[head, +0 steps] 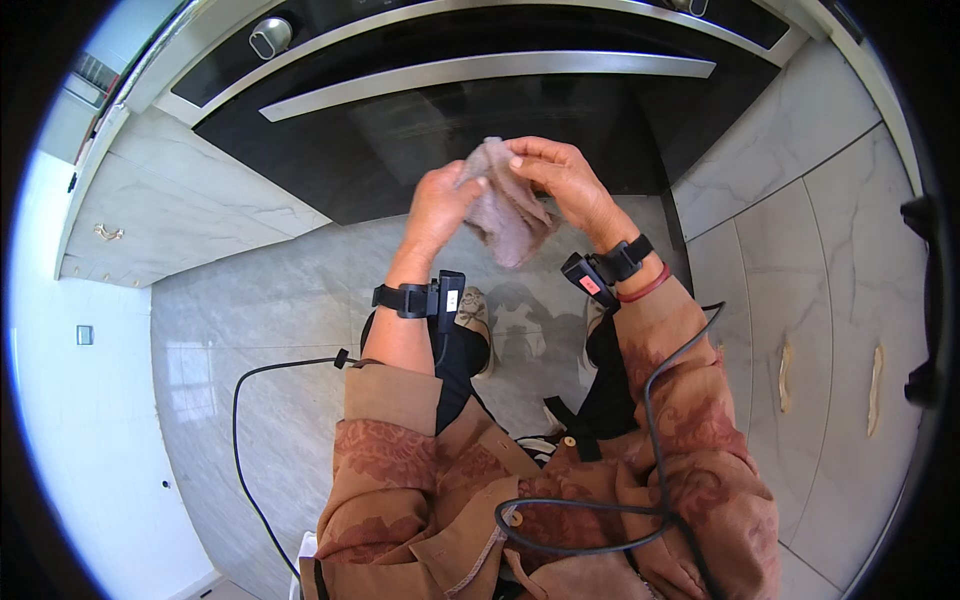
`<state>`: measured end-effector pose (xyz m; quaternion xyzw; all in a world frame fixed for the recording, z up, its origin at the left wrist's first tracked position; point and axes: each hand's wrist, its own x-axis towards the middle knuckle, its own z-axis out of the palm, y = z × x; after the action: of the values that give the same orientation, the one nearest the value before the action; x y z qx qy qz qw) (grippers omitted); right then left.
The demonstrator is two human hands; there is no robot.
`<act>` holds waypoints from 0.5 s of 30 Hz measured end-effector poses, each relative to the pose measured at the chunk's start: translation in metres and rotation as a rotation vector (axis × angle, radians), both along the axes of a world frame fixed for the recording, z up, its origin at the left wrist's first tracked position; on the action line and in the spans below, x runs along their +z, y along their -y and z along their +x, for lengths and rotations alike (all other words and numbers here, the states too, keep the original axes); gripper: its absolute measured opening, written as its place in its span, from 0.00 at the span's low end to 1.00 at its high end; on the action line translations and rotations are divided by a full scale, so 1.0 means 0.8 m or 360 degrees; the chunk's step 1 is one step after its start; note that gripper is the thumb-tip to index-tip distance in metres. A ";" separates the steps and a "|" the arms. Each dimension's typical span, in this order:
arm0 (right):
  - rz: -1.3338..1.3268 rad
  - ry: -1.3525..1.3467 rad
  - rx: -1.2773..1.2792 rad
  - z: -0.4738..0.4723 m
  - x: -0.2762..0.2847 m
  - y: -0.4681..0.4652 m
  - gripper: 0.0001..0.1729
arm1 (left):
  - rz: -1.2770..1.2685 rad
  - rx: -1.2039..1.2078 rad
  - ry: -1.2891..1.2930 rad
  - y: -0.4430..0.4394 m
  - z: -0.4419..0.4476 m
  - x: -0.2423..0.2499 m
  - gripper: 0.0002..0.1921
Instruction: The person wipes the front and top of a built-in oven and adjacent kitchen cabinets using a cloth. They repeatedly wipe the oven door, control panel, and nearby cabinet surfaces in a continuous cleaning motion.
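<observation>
A crumpled pinkish-grey cloth (pixel 504 214) hangs between both hands, over the floor and before the black oven door (pixel 420 142). My left hand (pixel 441 202) grips its left edge, thumb over the fabric. At the cloth's upper right, my right hand (pixel 562 176) pinches it with the fingertips. The lower end of the cloth dangles free, folded on itself. Each wrist carries a black strap with a small black device and a cable.
The oven's metal handle (pixel 487 73) spans the front above the cloth, with a knob (pixel 270 37) at upper left. Marble-patterned cabinets (pixel 787 277) flank both sides. Black cables (pixel 238 420) loop beside and over the lap. Grey tiles (pixel 285 300) lie below.
</observation>
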<state>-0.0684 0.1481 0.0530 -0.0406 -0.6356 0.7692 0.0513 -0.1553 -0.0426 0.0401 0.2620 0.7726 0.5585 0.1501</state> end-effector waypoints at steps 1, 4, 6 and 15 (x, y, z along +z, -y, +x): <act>-0.0032 -0.0044 -0.0011 0.000 0.001 -0.001 0.18 | -0.0041 0.0113 0.0009 0.009 -0.012 -0.002 0.14; -0.0089 -0.0044 -0.0073 0.002 0.004 -0.005 0.20 | 0.0829 0.0633 0.0528 0.046 -0.057 -0.006 0.11; -0.0067 0.0002 -0.0075 0.002 0.007 -0.006 0.18 | 0.1079 0.0977 0.0517 0.082 -0.105 0.002 0.13; 0.0009 0.0011 0.0003 0.006 0.015 -0.006 0.15 | 0.1530 0.1244 0.0678 0.159 -0.271 0.012 0.21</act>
<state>-0.0636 0.1525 0.0652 -0.0425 -0.6379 0.7674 0.0486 -0.3724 -0.1698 0.0498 -0.1166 0.4284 0.8948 -0.0480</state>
